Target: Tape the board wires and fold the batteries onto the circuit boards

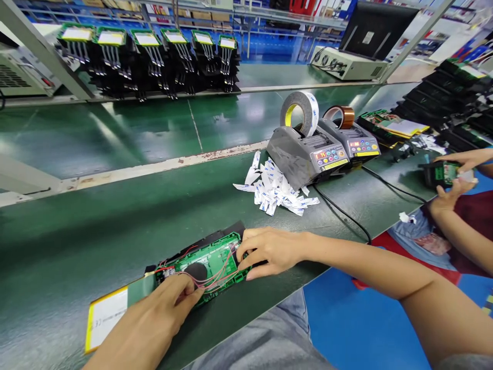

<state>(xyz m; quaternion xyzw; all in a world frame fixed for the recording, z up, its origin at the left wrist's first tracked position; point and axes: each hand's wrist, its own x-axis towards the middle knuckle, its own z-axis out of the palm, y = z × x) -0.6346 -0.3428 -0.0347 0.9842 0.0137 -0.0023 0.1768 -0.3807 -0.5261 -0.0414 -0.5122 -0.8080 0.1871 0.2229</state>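
Observation:
An open black device housing (208, 237) with a green circuit board (215, 261) inside lies on the bench before me. Thin red wires (221, 277) run across the board, past a round black part (196, 271). My left hand (164, 303) is closed in a pinch on the wires at the housing's left end. Curled over the right end is my right hand (271, 249), its fingers gripping the housing there; its fingertips are partly hidden. A flat battery pack (110, 318) with yellow edges lies at the left, partly behind my left forearm.
Two tape dispensers (308, 154) stand beyond my right hand, with a heap of white tape strips (275, 187) beside them. Black cables (342, 213) trail over the bench. Stacked black housings (154, 61) stand at the back. At right, a co-worker's hands (450, 192) hold another device.

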